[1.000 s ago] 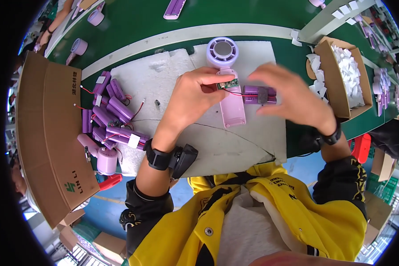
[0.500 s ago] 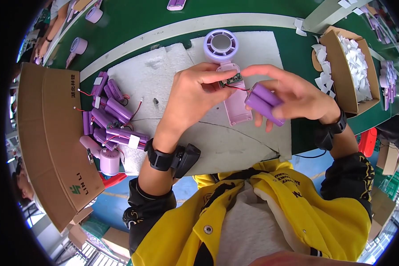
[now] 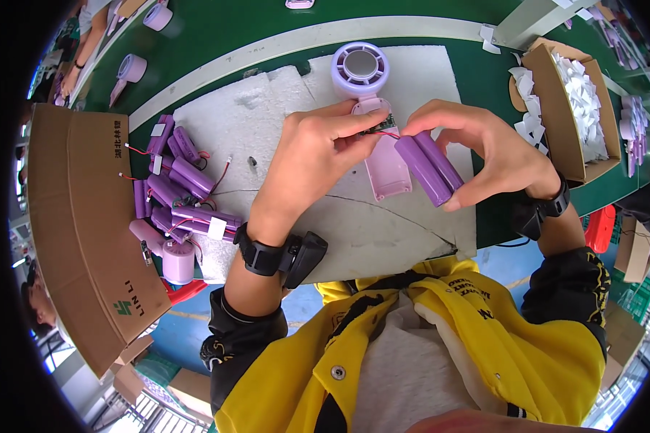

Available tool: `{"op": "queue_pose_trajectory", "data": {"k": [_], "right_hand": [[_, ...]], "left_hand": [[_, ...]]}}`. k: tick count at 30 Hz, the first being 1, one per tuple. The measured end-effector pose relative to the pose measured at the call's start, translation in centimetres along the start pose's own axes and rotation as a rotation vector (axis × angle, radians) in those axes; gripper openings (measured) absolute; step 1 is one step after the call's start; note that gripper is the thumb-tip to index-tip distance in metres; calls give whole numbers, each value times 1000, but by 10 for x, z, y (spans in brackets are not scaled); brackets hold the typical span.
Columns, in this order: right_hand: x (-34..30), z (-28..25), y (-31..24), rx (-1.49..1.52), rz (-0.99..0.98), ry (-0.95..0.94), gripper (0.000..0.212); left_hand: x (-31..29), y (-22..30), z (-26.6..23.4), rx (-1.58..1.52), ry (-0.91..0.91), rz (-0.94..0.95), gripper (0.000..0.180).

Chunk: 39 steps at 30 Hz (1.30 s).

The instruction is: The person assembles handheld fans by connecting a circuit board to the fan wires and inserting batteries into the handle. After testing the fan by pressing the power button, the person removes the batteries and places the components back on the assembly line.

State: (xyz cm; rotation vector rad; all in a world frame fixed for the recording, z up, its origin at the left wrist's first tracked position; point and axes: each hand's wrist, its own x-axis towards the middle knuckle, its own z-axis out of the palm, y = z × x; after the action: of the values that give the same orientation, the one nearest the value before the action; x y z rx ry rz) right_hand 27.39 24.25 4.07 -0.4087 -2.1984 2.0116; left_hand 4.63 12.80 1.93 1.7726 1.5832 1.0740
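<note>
My right hand (image 3: 495, 144) grips a purple two-cell battery pack (image 3: 429, 167) by its ends, between thumb and fingers. Red and black wires (image 3: 387, 133) run from the pack to my left hand (image 3: 325, 148). Its thumb and index finger pinch together at a small green circuit board (image 3: 388, 121); the fingers hide most of the board and any plug. Below both hands lies the open pink handle shell (image 3: 388, 180) of a handheld fan. The fan's round lilac head (image 3: 360, 66) points away from me, with a silver disc at its centre.
Several purple battery packs (image 3: 188, 177) with wires are piled on the left of the white foam board (image 3: 267, 108), beside a pink fan part (image 3: 178, 261). A large cardboard box (image 3: 87, 216) stands at far left. At right, another box (image 3: 549, 108) holds white paper pieces (image 3: 579, 108).
My right hand has turned the battery pack slightly and settled its grip, with the thumb now at the near end. My left hand keeps its pinch at the circuit board.
</note>
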Motion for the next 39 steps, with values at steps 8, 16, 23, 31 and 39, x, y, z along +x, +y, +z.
{"op": "queue_pose_trajectory", "data": {"k": [8,16,23,31,39], "right_hand": [[4,26,5,-300,-30,60,75],[5,44,16,-606,-270,233,69],[-1,51,7,-727,-231,255,63],[-3,55,12,-783,-287,306,55],[0,56,13,-783,-341,336,43]], "left_hand": [[1,-2,-5,30,-66,86,30],[2,-1,-6,48,-78,124,29],[2,-2,-6,58,-80,123,30],[1,-2,-7,63,-109,135,33],[1,-4,-5,35,-92,130,32]]}}
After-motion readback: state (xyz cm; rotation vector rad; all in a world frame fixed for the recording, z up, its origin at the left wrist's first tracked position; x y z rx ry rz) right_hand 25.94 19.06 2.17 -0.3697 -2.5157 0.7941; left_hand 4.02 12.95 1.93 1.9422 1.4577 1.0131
